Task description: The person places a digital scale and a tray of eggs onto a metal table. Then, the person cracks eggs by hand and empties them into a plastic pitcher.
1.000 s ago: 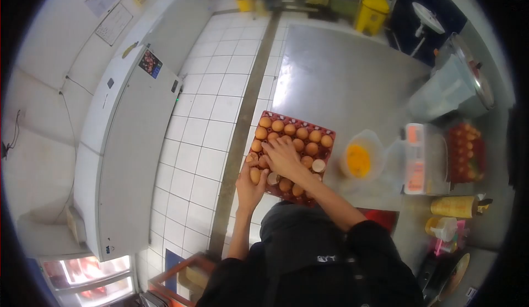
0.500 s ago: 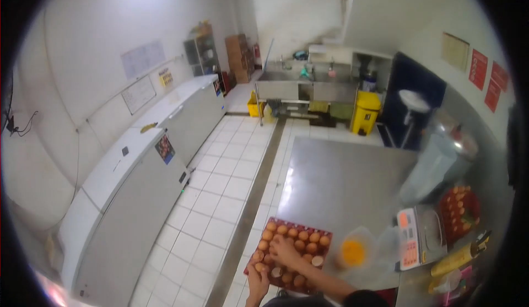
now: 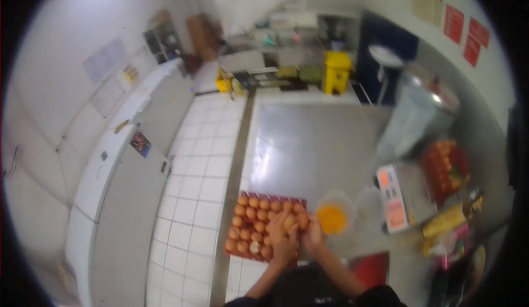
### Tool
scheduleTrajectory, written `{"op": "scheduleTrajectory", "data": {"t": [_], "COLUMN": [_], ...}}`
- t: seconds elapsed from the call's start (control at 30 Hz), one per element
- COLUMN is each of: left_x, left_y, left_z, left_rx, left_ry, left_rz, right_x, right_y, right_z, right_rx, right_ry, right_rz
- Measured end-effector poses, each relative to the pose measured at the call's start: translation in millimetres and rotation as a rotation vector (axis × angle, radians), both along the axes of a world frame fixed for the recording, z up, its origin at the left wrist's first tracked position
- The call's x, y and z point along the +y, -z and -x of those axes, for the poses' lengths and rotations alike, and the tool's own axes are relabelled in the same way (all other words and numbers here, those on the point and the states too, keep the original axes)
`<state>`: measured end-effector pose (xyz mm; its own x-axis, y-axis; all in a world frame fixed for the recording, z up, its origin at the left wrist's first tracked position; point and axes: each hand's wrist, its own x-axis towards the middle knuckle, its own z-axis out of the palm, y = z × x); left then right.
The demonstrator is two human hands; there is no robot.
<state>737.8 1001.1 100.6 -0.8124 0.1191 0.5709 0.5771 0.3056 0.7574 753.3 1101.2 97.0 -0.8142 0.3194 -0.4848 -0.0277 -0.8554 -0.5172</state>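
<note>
A dark red egg tray [image 3: 227, 246] full of brown eggs [image 3: 238, 220] lies at the near left corner of the steel table. Over its right side, my left hand [image 3: 284, 238] has its fingers curled round a brown egg. Close beside it, my right hand [image 3: 314, 237] grips another brown egg [image 3: 302, 221] at the tray's right edge. A broken, pale-edged shell [image 3: 255, 247] sits in the front part of the tray. Just right of my right hand stands a clear bowl [image 3: 346, 203] with orange-yellow yolks [image 3: 331, 219] inside.
A white scale [image 3: 392, 199] stands on the steel table [image 3: 319, 147], right of the bowl. Behind it are a second red tray [image 3: 444, 169] and a tall plastic-wrapped container [image 3: 413, 114]. Yellow packaging [image 3: 444, 221] lies at the right. White chest freezers [image 3: 132, 186] line the left wall.
The view has shifted. My left hand has left the tray's left edge, and both hands are now together at its right side near the bowl, holding eggs.
</note>
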Motion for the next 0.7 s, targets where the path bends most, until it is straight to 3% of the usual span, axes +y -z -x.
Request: {"op": "scheduleTrajectory", "data": {"t": [0.03, 0.13, 0.23, 0.3, 0.37, 0.4, 0.5, 0.63, 0.7], "left_x": [16, 56, 84, 97, 110, 115, 123, 130, 133], "left_y": [-5, 1, 7, 9, 6, 0, 1, 12, 19], "left_z": [0, -11, -11, -19, -20, -23, -23, -23, -14], "left_rx": [0.002, -0.128, -0.078, -0.004, -0.085, -0.137, -0.126, -0.206, -0.203], "left_ry": [0.104, 0.143, 0.263, 0.351, 0.268, 0.369, 0.280, 0.372, 0.372], "left_rz": [0.076, -0.043, -0.021, 0.041, -0.053, 0.004, -0.021, 0.068, -0.052], "right_x": [11, 54, 69, 79, 91, 95, 107, 114, 122], "right_y": [6, 53, 13, 13, 14, 16, 18, 25, 28], "right_z": [-7, -33, -42, -54, -59, -60, -57, -63, -61], "right_rx": [0.045, 0.171, 0.043, 0.004, 0.027, 0.025, 0.014, 0.019, 0.014], "right_ry": [0.049, 0.098, 0.171, 0.207, 0.160, 0.172, 0.234, 0.158, 0.141], "right_rz": [-0.048, -0.129, -0.140, -0.145, -0.227, -0.221, -0.168, -0.184, -0.181]}}
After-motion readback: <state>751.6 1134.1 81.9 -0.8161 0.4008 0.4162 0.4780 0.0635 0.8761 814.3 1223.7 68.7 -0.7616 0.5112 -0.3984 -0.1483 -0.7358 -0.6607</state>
